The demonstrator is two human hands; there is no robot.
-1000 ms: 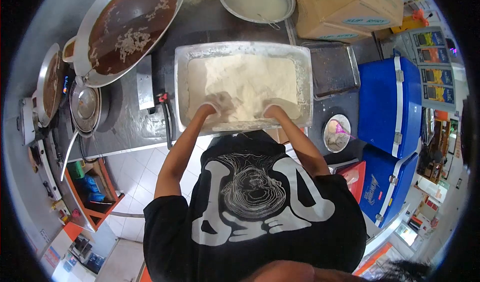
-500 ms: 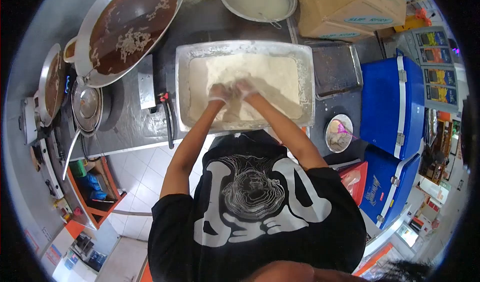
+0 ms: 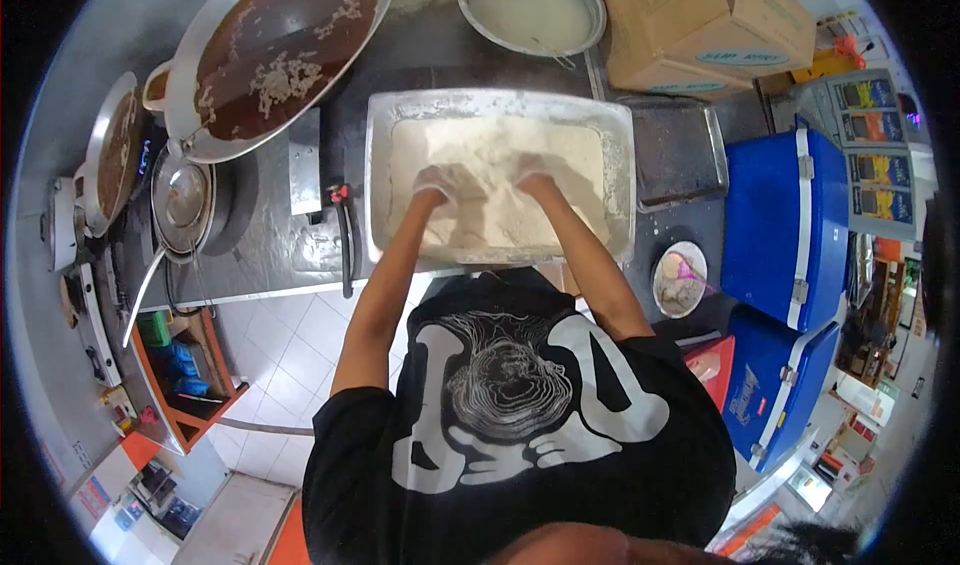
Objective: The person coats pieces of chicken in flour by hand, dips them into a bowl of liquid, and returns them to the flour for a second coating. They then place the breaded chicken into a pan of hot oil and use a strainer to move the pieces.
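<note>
A rectangular metal tray [image 3: 373, 180] holds a broad bed of pale flour [image 3: 500, 220]. Into its left half reaches my left hand [image 3: 438, 182], apparently in a thin clear glove, with its fingers down at the powder. My right hand [image 3: 530, 171], gloved likewise, is over the flour right of centre, apart from the left one. Blur and flour obscure the fingers of both hands, so their grip cannot be made out.
Left stand a large pan of brown oil [image 3: 225, 85] with pale bits and a strainer [image 3: 183, 200]. Behind is a bowl of cloudy liquid [image 3: 530, 15]. Rightward are a cardboard box [image 3: 690, 25], shallow pan [image 3: 680, 150], small bowl [image 3: 680, 295] and blue cooler [image 3: 770, 230].
My hands were close together mid-tray; now they have spread apart, the left toward the left and the right toward the right. The view has shifted slightly.
</note>
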